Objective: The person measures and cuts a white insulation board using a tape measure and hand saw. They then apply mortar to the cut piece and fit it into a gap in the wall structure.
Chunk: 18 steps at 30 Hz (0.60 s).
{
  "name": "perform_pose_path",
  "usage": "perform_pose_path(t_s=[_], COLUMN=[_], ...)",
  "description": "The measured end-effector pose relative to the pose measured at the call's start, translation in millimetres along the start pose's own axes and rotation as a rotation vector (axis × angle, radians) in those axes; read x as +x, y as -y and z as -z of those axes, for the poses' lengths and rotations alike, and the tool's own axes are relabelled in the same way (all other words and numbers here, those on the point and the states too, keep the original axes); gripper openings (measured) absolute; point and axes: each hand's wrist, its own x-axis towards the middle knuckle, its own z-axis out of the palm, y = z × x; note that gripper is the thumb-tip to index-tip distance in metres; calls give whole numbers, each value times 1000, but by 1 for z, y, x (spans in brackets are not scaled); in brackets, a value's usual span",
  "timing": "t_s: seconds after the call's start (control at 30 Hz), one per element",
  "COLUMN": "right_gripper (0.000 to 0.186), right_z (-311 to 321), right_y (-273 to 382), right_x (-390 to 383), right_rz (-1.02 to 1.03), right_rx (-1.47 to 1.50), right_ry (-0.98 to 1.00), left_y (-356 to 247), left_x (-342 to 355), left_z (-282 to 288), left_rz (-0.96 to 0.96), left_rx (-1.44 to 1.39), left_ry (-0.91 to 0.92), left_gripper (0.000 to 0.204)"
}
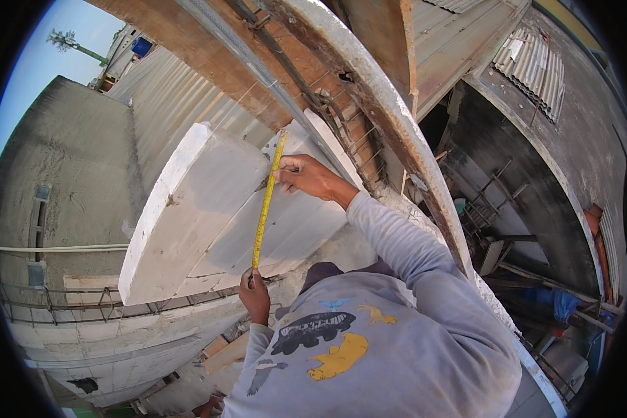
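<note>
A yellow tape measure is drawn out straight and slanted across pale grey blocks. My left hand is closed on its lower end, thumb up against the blade; whether a case sits in that hand is hidden. Higher up, my right hand pinches the blade between thumb and fingers, a little below its upper end. Behind the tape lie the flat faces of the pale blocks, with seams between them. The upper tape end reaches the blocks' far edge, next to a metal bar.
A rough curved concrete edge arches close past my right arm. Steel reinforcing bars run along the left wall. A brown board stands beyond the blocks. To the right, a lower space holds scattered timber and a blue sheet.
</note>
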Motion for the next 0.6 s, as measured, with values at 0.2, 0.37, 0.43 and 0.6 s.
perform_pose_path(t_s=[0.2, 0.37, 0.43, 0.6], right_gripper=[20, 22, 20, 27], right_z=[-22, -27, -34, -113], right_y=[5, -44, -73, -170], right_x=[-34, -78, -103, -173], right_rz=[33, 22, 2, -200], right_rx=[-167, -32, -78, -367], right_ry=[11, -324, -410, -541], left_y=[32, 60, 46, 75], left_x=[11, 45, 55, 71], left_z=[-4, -1, -5, -34], left_rz=[128, 96, 68, -22], left_rx=[-218, -235, -206, -92], left_ry=[404, 808, 950, 1258], left_gripper=[29, 29, 28, 25])
